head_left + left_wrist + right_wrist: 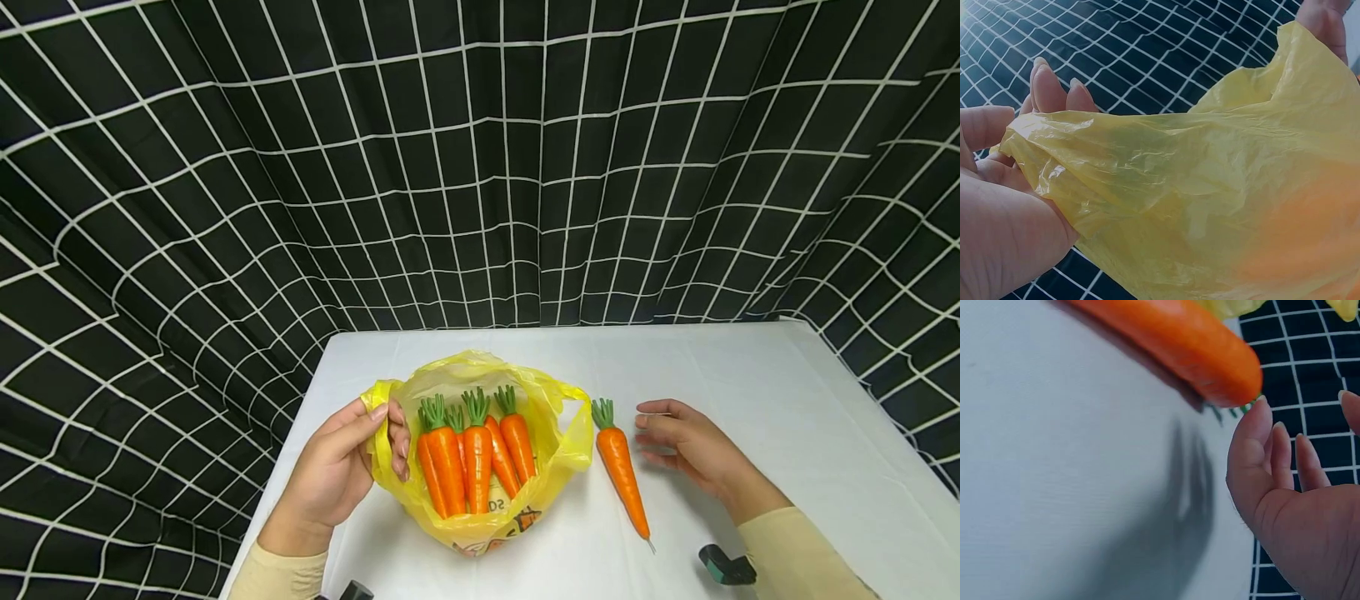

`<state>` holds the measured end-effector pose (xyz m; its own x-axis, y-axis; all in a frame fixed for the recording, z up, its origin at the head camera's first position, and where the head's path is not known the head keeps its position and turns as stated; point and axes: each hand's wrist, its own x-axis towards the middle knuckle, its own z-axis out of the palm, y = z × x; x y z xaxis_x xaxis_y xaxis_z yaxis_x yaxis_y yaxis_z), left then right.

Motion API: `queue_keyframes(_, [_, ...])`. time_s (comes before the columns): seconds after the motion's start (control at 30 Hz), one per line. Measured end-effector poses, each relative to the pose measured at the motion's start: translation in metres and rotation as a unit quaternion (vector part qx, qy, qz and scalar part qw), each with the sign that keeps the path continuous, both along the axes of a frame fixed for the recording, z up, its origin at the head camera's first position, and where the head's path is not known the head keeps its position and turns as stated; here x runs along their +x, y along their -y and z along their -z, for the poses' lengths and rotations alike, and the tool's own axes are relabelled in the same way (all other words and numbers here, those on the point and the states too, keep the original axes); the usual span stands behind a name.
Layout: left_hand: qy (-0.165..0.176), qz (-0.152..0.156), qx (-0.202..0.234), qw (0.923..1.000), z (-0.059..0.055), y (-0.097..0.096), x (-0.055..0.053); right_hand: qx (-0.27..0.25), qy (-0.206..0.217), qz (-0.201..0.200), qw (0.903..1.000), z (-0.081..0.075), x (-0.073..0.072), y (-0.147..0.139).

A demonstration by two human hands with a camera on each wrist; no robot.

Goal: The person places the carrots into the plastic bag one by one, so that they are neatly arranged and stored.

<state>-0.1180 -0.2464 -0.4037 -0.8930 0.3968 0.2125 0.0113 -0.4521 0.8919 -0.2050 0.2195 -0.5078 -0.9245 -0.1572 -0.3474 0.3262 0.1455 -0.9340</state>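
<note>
My left hand [341, 467] grips one handle of a translucent yellow plastic bag [555, 492], thumb and fingers around the loop. Several orange carrots [477, 467] with short green tops stand inside the bag's wide mouth. In the left wrist view the bag's film [1166, 162] stretches away from the fingers, with orange showing through it. One single carrot [622, 479] lies on the white table right of the bag, green top pointing away. Just right of this carrot is my right hand [697, 450], fingers relaxed and holding nothing. The right wrist view shows its fingertips near the carrot's [1210, 356] top end.
A white-covered table [780, 400] bears everything. Black curtains with a white grid [487, 183] enclose it at the back and both sides. The bag's other handle [577, 433] hangs loose close to the single carrot's green top.
</note>
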Motion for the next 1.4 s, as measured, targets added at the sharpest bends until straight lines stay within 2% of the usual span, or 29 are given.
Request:
queue_keyframes(0.2, [0.003,0.001,0.002,1.0000,-0.001,-0.001,0.001,0.015,0.023,0.006,0.9996,0.012,0.001,0.003])
queue_keyframes(0.47, [0.008,-0.001,-0.002,1.0000,-0.002,-0.002,0.002,0.009,0.031,-0.005,0.9995,0.017,0.004,0.012])
queue_keyframes(0.57, [0.005,-0.002,-0.004,1.0000,-0.002,-0.003,0.002,0.020,0.036,-0.005,0.9991,0.017,0.004,0.016])
queue_keyframes(0.8, [0.004,-0.001,-0.004,1.0000,-0.002,-0.004,0.002,0.081,0.038,-0.009,0.9960,0.015,0.002,0.032])
queue_keyframes(0.97, [0.004,0.002,-0.002,1.0000,-0.002,-0.004,0.002,0.106,0.022,-0.010,0.9940,0.015,0.002,0.045])
queue_keyframes(1.17, [0.005,0.003,0.002,1.0000,-0.001,-0.004,0.002,0.125,0.011,-0.010,0.9920,0.016,0.001,0.051])
queue_keyframes(1.4, [0.007,0.001,0.002,1.0000,-0.001,-0.004,0.002,0.132,0.021,-0.022,0.9908,0.013,0.002,0.051])
